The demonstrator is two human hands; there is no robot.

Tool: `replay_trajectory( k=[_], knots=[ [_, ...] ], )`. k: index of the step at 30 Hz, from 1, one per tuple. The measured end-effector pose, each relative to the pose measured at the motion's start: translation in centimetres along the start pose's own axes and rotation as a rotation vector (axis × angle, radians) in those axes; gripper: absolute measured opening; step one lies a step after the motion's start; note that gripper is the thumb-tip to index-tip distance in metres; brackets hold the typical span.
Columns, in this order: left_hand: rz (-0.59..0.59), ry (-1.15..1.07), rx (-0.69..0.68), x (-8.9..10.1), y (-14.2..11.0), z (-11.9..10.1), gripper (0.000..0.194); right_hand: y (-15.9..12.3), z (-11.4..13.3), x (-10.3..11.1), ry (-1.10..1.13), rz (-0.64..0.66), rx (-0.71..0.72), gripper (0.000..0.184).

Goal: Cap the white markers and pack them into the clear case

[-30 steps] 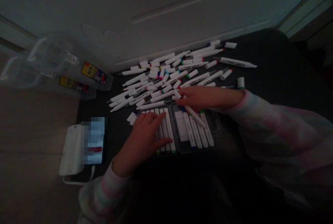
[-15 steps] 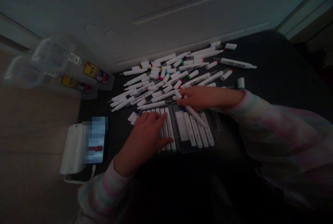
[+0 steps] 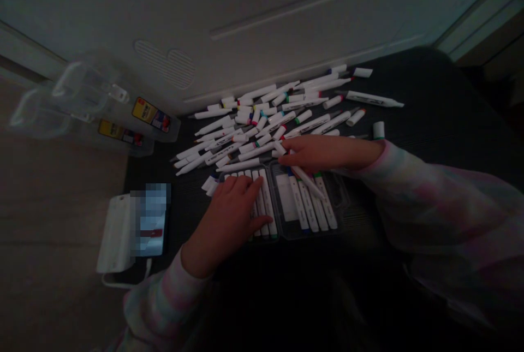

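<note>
An open clear marker case [image 3: 342, 197] lies on a dark mat, with white markers lined up in both halves. My left hand [image 3: 229, 220] lies flat on the markers in the left half, fingers stretched out. My right hand [image 3: 321, 153] reaches across the far edge of the right half, its fingers closed on a white marker [image 3: 308, 179] that slants over the packed ones. Beyond the case lies a loose pile of white markers [image 3: 262, 123] with coloured bands.
Two clear plastic cases with yellow labels [image 3: 141, 117] lean at the left by a white panel. A white device [image 3: 123, 232] with a cable sits at the mat's left edge on the wooden floor. More markers [image 3: 374, 99] and loose caps [image 3: 379, 129] lie at the far right.
Almost nothing differs. My left hand has crept a little toward the far end of the case; my right hand keeps the marker in the same spot.
</note>
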State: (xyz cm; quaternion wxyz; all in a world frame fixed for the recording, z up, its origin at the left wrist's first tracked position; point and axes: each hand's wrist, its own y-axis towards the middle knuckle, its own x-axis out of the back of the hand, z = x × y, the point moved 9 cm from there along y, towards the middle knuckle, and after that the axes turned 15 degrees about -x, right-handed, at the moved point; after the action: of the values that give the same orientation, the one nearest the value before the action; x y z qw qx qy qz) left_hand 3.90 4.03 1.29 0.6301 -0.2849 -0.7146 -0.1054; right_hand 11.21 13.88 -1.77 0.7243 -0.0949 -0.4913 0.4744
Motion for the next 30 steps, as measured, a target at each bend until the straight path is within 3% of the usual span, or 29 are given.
replay_trajectory(
  k=[4,14,20,25,30],
  knots=[
    [-0.017,0.000,0.000,0.2,0.0,0.0,0.065,-0.1,0.0,0.0,0.044,0.014,-0.017,0.021],
    [-0.047,-0.015,-0.004,0.5,-0.1,0.0,0.063,-1.2,-0.5,0.1,0.418,0.222,-0.059,0.015],
    [-0.195,-0.105,0.034,2.5,2.5,-0.5,0.033,-1.1,-0.9,0.0,0.476,0.280,-0.040,0.014],
    [-0.171,-0.099,0.090,1.5,5.4,-1.0,0.027,-0.8,-0.9,0.0,0.411,0.232,-0.049,0.015],
    [-0.221,-0.156,0.169,0.6,5.9,-0.3,0.027,-0.7,-0.5,0.0,0.398,0.231,0.003,0.014]
  ],
)
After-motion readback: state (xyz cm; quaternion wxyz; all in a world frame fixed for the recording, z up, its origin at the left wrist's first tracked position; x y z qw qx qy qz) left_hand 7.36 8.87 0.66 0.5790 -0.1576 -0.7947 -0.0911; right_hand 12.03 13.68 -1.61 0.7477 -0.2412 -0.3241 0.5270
